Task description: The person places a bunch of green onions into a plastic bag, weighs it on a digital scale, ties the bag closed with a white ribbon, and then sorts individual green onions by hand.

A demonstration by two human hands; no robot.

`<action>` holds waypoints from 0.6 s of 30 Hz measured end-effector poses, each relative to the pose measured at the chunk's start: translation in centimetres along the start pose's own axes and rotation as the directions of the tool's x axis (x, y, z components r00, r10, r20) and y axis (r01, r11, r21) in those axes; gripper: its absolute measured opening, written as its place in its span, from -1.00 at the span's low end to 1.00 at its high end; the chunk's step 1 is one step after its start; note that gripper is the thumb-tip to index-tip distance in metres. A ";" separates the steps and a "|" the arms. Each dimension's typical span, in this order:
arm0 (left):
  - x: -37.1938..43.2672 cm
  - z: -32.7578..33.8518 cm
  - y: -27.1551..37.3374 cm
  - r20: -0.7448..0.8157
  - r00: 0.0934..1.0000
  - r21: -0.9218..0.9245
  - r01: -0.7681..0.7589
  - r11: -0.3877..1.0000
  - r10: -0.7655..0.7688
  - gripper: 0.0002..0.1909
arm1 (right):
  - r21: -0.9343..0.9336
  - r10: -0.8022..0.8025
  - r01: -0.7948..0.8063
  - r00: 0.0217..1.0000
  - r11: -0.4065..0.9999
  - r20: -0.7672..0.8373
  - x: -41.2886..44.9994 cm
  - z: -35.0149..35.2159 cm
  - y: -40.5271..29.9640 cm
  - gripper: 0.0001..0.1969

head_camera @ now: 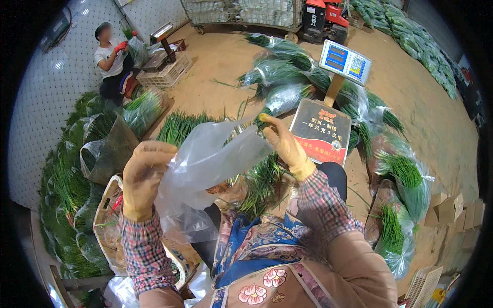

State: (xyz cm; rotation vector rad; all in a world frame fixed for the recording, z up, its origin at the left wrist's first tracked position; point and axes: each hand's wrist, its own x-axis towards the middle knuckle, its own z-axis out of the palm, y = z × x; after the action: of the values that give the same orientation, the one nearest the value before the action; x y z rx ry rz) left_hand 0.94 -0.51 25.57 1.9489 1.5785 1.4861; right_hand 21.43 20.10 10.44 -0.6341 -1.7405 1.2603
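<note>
A clear plastic bag [204,158] hangs slack between my two gloved hands, above my lap. My left hand [148,173], in a yellowish glove, grips the bag's left edge. At its right end, my right hand [285,144] pinches the film between thumb and fingers. Behind the bag lies a heap of loose green onions or chives [188,129], partly covered by it. More loose green stalks [264,184] lie below the bag, near my knees. Just past my right hand stands a platform scale [321,131] with a display head [345,61]; nothing rests on its plate.
Bagged bundles of greens [285,73] lie behind the scale, with more bags [410,181] at right. A white plastic basket [106,231] is beside my left arm. Packed greens [69,192] line the left wall. A seated person [111,57] in red gloves holds a bag by another scale [158,57].
</note>
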 end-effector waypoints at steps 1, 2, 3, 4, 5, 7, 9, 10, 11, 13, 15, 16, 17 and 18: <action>0.2 0.1 0.8 -0.005 0.998 0.113 -0.065 0.992 0.066 -0.87 | 0.037 -0.018 0.012 0.982 0.999 0.189 0.8 -0.2 0.5 -0.46; 0.7 0.2 0.7 -0.029 0.984 0.268 -0.162 0.950 0.176 -0.85 | 0.072 -0.041 0.015 0.928 0.997 0.369 1.2 -0.5 1.0 -0.36; 0.6 -0.1 0.4 -0.038 0.962 0.429 -0.229 0.874 0.271 -0.84 | 0.076 -0.040 0.013 0.927 0.997 0.372 0.8 0.1 0.5 -0.36; 0.4 -0.5 0.0 -0.038 0.963 0.429 -0.227 0.874 0.268 -0.84 | 0.110 0.115 -0.193 0.862 0.975 0.493 0.2 0.7 -0.1 -0.26; 0.1 -1.0 -0.6 -0.006 0.938 0.622 -0.269 0.735 0.348 -0.82 | 0.114 0.249 -0.393 0.753 0.912 0.609 -0.2 1.0 -0.5 -0.17; -0.7 -0.9 -1.9 0.041 0.912 0.775 -0.286 0.563 0.407 -0.80 | 0.102 0.254 -0.473 0.628 0.875 0.736 -0.5 0.7 0.0 -0.11; -1.6 -0.4 -3.6 -0.135 0.881 0.749 -0.208 0.629 0.453 -0.75 | 0.599 0.014 -0.603 0.711 0.526 0.703 -1.3 0.3 -0.9 -0.18; -2.1 -0.3 -4.4 -0.259 0.882 0.684 -0.120 0.720 0.393 -0.74 | 0.590 0.095 -0.601 0.740 0.539 0.666 -1.5 -0.1 -1.7 -0.24; -2.3 -0.2 -4.9 -0.259 0.883 0.683 -0.118 0.720 0.391 -0.74 | 0.590 0.096 -0.603 0.739 0.537 0.667 -1.8 -0.3 -2.0 -0.24; -2.0 -0.2 -5.0 -0.407 0.808 0.633 -0.087 0.769 0.426 -0.76 | 0.249 0.084 -0.309 0.765 0.918 0.639 -2.9 -1.1 -3.3 -0.45; -1.2 -0.3 -4.6 -0.397 0.819 0.653 -0.066 0.755 0.414 -0.75 | 0.141 0.033 -0.144 0.804 0.979 0.594 -3.6 -2.2 -4.3 -0.58; -0.5 0.2 -4.3 -0.406 0.790 0.671 -0.084 0.737 0.459 -0.75 | 0.030 0.178 -0.235 0.811 0.972 0.558 -3.5 -2.4 -4.2 -0.64; 0.0 0.7 -4.1 -0.413 0.759 0.690 -0.100 0.717 0.503 -0.76 | 0.150 0.333 -0.495 0.750 0.856 0.572 -3.6 -3.0 -4.2 -0.63; 0.5 0.8 -4.1 -0.376 0.737 0.704 -0.167 0.691 0.561 -0.76 | 0.272 0.476 -0.700 0.670 0.660 0.569 -3.7 -3.6 -4.4 -0.61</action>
State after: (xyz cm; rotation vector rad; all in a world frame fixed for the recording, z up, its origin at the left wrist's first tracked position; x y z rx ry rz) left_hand -0.89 1.84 22.59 2.4722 2.2718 2.0591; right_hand 26.76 17.37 13.59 -0.6900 -1.4937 2.4024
